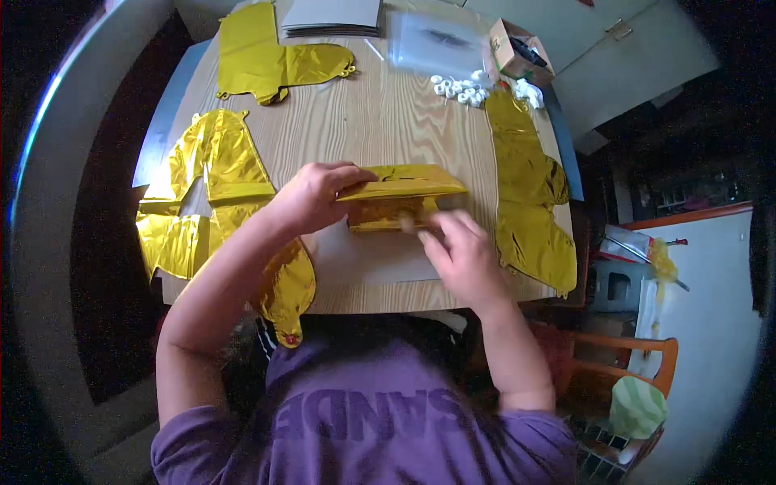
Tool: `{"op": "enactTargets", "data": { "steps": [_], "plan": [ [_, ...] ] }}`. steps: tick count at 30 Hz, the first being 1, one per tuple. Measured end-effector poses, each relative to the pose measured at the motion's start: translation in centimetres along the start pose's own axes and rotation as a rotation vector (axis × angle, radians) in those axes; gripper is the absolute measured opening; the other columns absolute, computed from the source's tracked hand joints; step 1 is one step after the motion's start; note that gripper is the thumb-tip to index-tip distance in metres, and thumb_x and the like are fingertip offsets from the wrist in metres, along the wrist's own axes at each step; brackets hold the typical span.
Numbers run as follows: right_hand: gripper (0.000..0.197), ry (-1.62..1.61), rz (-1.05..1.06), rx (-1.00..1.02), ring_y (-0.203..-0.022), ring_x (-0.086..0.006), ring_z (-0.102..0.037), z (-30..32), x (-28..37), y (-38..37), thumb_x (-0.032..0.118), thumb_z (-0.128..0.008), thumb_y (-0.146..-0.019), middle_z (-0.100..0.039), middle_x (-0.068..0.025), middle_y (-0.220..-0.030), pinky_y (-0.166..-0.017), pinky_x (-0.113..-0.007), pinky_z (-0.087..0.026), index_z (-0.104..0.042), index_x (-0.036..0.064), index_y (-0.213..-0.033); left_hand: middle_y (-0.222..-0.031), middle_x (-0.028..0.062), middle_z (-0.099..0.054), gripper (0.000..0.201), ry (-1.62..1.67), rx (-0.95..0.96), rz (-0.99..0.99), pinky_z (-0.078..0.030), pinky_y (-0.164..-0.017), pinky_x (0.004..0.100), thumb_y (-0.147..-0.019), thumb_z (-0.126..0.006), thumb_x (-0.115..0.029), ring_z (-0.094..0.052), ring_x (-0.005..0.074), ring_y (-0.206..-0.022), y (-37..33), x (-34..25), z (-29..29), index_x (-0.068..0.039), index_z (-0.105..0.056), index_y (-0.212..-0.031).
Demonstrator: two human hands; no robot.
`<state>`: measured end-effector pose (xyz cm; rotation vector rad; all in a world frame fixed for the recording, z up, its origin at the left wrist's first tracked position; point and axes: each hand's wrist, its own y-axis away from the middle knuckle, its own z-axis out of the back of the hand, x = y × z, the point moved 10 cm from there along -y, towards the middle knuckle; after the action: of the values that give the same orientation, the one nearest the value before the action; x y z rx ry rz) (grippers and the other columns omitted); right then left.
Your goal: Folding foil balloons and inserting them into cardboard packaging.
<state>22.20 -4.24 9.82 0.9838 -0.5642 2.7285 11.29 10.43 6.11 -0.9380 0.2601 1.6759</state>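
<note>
A folded gold foil balloon [408, 192] is held up in front of me, just above a pale sheet [356, 259] at the table's near edge. My left hand [317, 194] is closed on its left end, with the fingers over the top edge. My right hand [465, 257] is at the lower right of the foil, its fingertips smeared by motion; whether they grip it I cannot tell. Flat gold foil balloons lie around: one [234, 166] by my left forearm, one [250, 65] at the far left and one [529, 194] along the right edge.
At the back are a stack of grey sheets [331, 18], see-through plastic bags [440, 44], and a cardboard box [517, 52] with dark contents. Several small white rolls [465, 90] lie near the box. A wooden chair [659, 356] stands to the right, off the table.
</note>
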Motion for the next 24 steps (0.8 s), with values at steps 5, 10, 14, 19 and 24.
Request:
{"op": "enactTargets", "data": {
  "steps": [5, 10, 14, 19, 24],
  "plan": [
    [0.015, 0.195, -0.158, 0.149, -0.077, -0.0385, -0.062, -1.1, -3.7, 1.3, 0.011, -0.067, -0.087, -0.063, -0.0205, -0.088, -0.07, -0.044, -0.05, -0.065, -0.0039, -0.091, -0.108, 0.0169, -0.069, 0.039, -0.012, 0.026, -0.026, -0.057, -0.083, 0.0402, -0.076, -0.07, -0.001, -0.07, 0.0353, -0.094, 0.5, -0.3, -0.6, -0.003, -0.066, -0.115],
    [0.018, 0.053, -0.184, -0.014, -0.079, -0.0308, -0.066, 3.3, -6.9, 0.4, 0.006, -0.064, -0.088, -0.067, -0.0154, -0.095, -0.071, -0.036, -0.053, -0.07, -0.0001, -0.105, -0.105, 0.0138, -0.069, 0.034, -0.047, 0.03, -0.21, -0.057, -0.08, 0.0414, -0.08, -0.072, -0.007, -0.069, 0.0342, -0.091, 1.7, -1.3, -2.0, -0.004, -0.066, -0.113],
    [0.019, -0.151, -0.213, 0.047, -0.081, -0.0177, -0.065, 2.5, -10.4, -1.7, 0.008, -0.064, -0.092, -0.07, -0.01, -0.095, -0.073, -0.029, -0.051, -0.07, 0.0009, -0.109, -0.114, 0.0182, -0.068, 0.03, -0.194, 0.08, -0.225, -0.056, -0.086, 0.0416, -0.085, -0.067, -0.004, -0.068, 0.0353, -0.101, 2.0, -2.8, -2.9, -0.001, -0.065, -0.115],
    [0.028, -0.229, -0.274, 0.264, -0.087, -0.0131, -0.065, -0.2, -11.2, -6.2, 0.018, -0.066, -0.095, -0.073, -0.0075, -0.099, -0.079, -0.028, -0.051, -0.069, 0.0004, -0.117, -0.117, 0.0166, -0.067, 0.039, -0.293, 0.052, -0.328, -0.054, -0.091, 0.0448, -0.079, -0.071, -0.009, -0.065, 0.0377, -0.11, 2.3, -3.4, -3.1, -0.001, -0.063, -0.116],
    [0.033, 0.304, -0.142, 0.435, -0.099, -0.0277, -0.066, -2.5, -9.0, -9.0, 0.023, -0.068, -0.091, -0.068, -0.0158, -0.114, -0.087, -0.037, -0.052, -0.068, 0.0012, -0.115, -0.124, 0.0165, -0.064, 0.047, -0.468, 0.044, -0.363, -0.051, -0.099, 0.047, -0.077, -0.072, -0.013, -0.06, 0.0379, -0.119, 2.7, -3.9, -3.9, -0.001, -0.061, -0.121]
  ]
}}
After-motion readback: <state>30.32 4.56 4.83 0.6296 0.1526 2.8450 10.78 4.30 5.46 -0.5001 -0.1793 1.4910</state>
